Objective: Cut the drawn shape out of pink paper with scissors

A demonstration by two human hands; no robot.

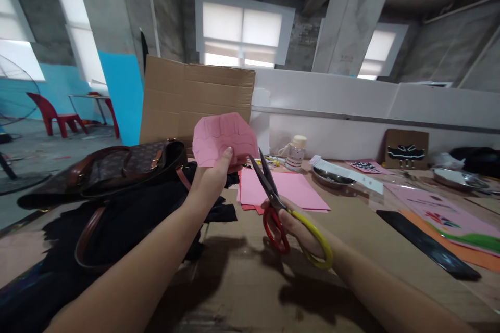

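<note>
My left hand (pixel 214 170) pinches a piece of pink paper (pixel 223 138), thumb on the near face and the other fingers hidden behind. Drawn lines run across the paper, and its outline is cut into angled edges. In my right hand (pixel 299 223) is a pair of scissors (pixel 273 193) with one red and one yellow handle loop. Their blades stand slightly apart, tips up, close to the paper's lower right corner; whether they touch it I cannot tell. Below and behind lie pink sheets (pixel 300 190) with red paper under them.
A brown handbag (pixel 117 166) and black cloth (pixel 136 223) lie on the left. Cardboard (pixel 195 99) stands behind. Farther back are a bottle (pixel 296 153) and a metal bowl (pixel 332 176). To the right rest a black flat object (pixel 427 243) and a pink picture (pixel 441 213).
</note>
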